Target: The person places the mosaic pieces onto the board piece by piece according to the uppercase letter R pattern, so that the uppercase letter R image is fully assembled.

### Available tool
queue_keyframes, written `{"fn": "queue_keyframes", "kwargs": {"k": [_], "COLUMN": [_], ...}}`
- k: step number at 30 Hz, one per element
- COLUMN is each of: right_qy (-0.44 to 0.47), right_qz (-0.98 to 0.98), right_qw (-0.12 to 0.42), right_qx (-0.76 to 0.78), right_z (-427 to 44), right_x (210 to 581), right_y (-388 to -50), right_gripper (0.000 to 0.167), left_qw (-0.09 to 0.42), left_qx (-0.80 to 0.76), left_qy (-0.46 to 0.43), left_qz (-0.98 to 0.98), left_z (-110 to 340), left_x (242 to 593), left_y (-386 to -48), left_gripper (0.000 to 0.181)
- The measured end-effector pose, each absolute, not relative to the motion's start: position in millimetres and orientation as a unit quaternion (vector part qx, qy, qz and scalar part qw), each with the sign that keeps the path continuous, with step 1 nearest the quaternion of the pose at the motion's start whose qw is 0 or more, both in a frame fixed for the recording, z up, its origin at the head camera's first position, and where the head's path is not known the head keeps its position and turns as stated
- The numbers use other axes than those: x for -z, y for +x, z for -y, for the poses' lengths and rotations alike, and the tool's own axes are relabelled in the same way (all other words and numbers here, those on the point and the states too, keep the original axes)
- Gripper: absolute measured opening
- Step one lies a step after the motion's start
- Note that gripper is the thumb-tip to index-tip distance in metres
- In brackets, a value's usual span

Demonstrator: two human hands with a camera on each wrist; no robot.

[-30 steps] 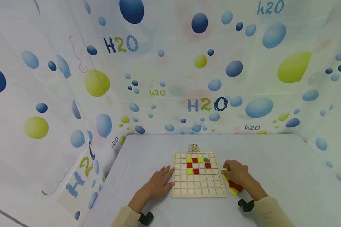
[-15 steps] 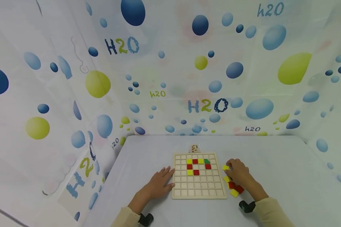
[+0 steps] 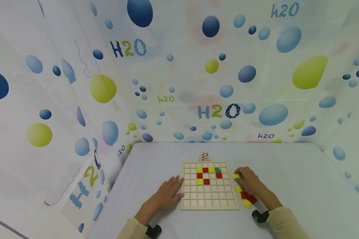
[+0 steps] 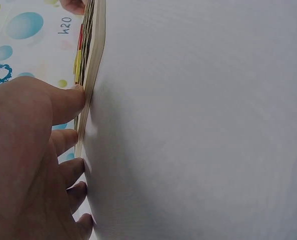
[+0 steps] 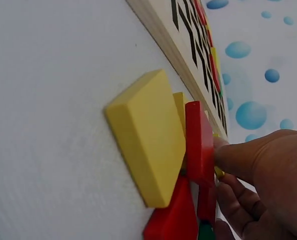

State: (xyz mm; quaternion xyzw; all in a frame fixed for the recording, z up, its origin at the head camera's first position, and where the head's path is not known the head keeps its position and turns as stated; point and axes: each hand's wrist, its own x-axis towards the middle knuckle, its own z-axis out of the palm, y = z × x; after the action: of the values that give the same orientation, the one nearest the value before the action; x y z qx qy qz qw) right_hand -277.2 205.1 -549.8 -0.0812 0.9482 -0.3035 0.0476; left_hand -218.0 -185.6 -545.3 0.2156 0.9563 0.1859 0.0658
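A square wooden grid board [image 3: 209, 196] lies on the table, several red, yellow and green tiles set in its upper cells. My left hand [image 3: 168, 194] rests flat at its left side; the thumb and index finger touch the rim in the left wrist view. Right of the board, my right hand [image 3: 249, 181] pinches a yellow tile [image 3: 236, 176] between thumb and fingers. In the right wrist view that tile is mostly hidden behind the thumb. Below this hand lies a loose pile with a yellow tile [image 5: 148, 137], red tiles [image 5: 199, 142] and a bit of green [image 5: 206, 231].
A small card with a printed grid pattern [image 3: 204, 156] lies just beyond the board's far edge. The white table [image 3: 287, 172] extends to both sides. A patterned curtain [image 3: 179, 73] hangs behind and beside it.
My right hand has drawn a yellow tile slightly away from the pile and now pinches it, shifted a little leftward. My left hand stays at the board's edge.
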Motion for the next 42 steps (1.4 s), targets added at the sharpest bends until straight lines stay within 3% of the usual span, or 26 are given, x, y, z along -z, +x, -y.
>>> {"fn": "queue_keyframes", "kwargs": {"k": [13, 26, 42], "right_qy": [-0.085, -0.172, -0.175], "right_qz": [-0.938, -0.946, -0.949], "right_qw": [0.033, -0.008, -0.003], "right_qx": [0.336, 0.277, 0.261], "right_z": [-179.0, -120.8, -113.6], "right_x": [540.3, 545.3, 543.4], "right_y": [-271.1, -262.6, -257.9], "right_gripper": [0.028, 0.020, 0.015], "left_qw": [0.065, 0.068, 0.067], "left_qx": [-0.188, -0.198, -0.191], "left_qy": [0.217, 0.216, 0.212], "left_qz": [-0.956, -0.954, -0.956], "left_z": [185.3, 185.8, 185.4], "left_x": [543.7, 542.7, 546.1], "left_y": [-217.9, -217.0, -217.4], "left_gripper": [0.066, 0.066, 0.068]}}
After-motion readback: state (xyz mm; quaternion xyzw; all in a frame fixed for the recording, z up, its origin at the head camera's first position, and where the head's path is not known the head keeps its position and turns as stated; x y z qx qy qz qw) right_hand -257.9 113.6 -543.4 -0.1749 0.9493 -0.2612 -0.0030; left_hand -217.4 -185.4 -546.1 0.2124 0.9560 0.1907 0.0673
